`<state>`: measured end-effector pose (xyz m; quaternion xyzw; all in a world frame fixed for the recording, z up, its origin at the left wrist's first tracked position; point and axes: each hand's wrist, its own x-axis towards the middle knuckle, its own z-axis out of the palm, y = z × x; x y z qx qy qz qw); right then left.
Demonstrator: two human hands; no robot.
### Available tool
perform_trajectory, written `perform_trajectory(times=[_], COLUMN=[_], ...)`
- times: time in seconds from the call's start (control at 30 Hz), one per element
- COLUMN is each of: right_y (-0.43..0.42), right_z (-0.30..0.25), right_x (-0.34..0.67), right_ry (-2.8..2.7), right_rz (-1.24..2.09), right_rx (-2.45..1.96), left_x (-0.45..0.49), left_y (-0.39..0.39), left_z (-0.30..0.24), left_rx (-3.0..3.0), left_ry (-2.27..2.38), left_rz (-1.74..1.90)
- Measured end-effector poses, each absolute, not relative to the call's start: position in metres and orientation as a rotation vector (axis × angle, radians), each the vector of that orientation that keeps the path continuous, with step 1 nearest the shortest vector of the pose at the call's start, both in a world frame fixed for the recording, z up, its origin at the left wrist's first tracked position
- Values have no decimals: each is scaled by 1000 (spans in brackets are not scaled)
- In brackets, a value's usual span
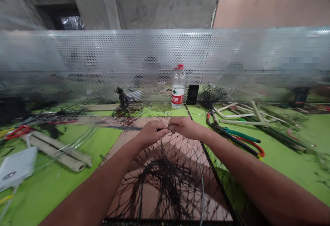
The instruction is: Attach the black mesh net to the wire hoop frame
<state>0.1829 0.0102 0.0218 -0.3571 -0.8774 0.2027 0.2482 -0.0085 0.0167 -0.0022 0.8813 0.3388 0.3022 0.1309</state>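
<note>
Black knotted netting [167, 174] spreads over a pinkish-brown board [216, 198] in front of me, bunched thickly in its middle. At its far edge my left hand [152, 133] and my right hand [184, 127] meet, fingertips almost touching. Both hands are closed in a pinch on the netting's upper edge, where strands run down from the fingers. The exact strand in each pinch is too small to make out. A thin pale wire [201, 181] curves down over the right part of the net.
A water bottle [177, 88] and a dark phone [192, 94] stand by the perforated metal screen [108, 54]. Pliers [232, 135] and green sticks [257, 116] lie to the right. Bamboo pieces [56, 150], red-handled scissors [18, 132] and a white device [18, 167] lie left.
</note>
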Motion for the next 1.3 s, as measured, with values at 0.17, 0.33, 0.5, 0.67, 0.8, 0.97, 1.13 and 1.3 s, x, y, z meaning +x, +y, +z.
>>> perform_trajectory(times=[0.17,0.33,0.5,0.67,0.8,0.97,1.13,1.3], right_y=[6,11,12,12,9,8,10,9], right_z=[26,23,23,26,28,32,29,26], right_x=[187,189,192,195,195,198,199,195], right_ry=[-2504,-2542,-2527,-2592,-2656,-2700,-2763,-2792], right_rz=[316,155,133,107,50,10,-131,-366], right_rx=[-828,-566,-422,-414,-446,-493,-589,-644], left_x=[-12,-13,-13,-13,-13,-15,-15,-13], left_y=[22,21,19,21,24,24,23,25], left_z=[-5,-4,-2,-5,-10,-9,-7,-9], left_rx=[2457,2362,2327,2302,2305,2267,2168,2080], left_ry=[918,845,913,903,861,861,854,894], left_rz=[820,776,753,733,709,712,691,724])
